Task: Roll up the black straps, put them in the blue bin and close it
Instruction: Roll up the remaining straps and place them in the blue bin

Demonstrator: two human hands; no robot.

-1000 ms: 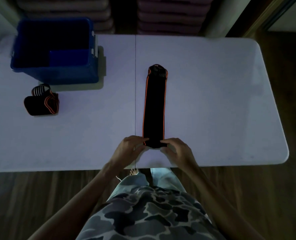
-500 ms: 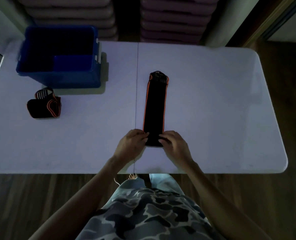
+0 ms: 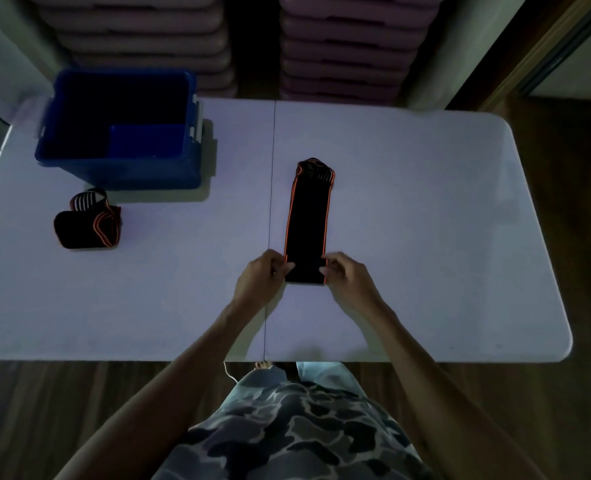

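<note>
A long black strap (image 3: pixel 309 216) with orange edges lies flat on the white table (image 3: pixel 425 209), running away from me. Its near end is folded over into a small roll. My left hand (image 3: pixel 264 277) pinches that roll on its left side and my right hand (image 3: pixel 346 277) pinches it on the right. A second black strap (image 3: pixel 88 225), rolled up, lies at the left of the table. Behind it stands the blue bin (image 3: pixel 120 168), open, its inside dark.
The bin's white latch (image 3: pixel 197 119) shows on its right wall. Stacks of purplish trays (image 3: pixel 349 46) stand against the wall beyond the table. A seam (image 3: pixel 271 188) runs down the table's middle. Wooden floor lies to the right and below the near edge.
Both hands have moved forward along the strap, and the rolled part at its near end has grown. The view has shifted downward, so the table sits lower in the frame.
</note>
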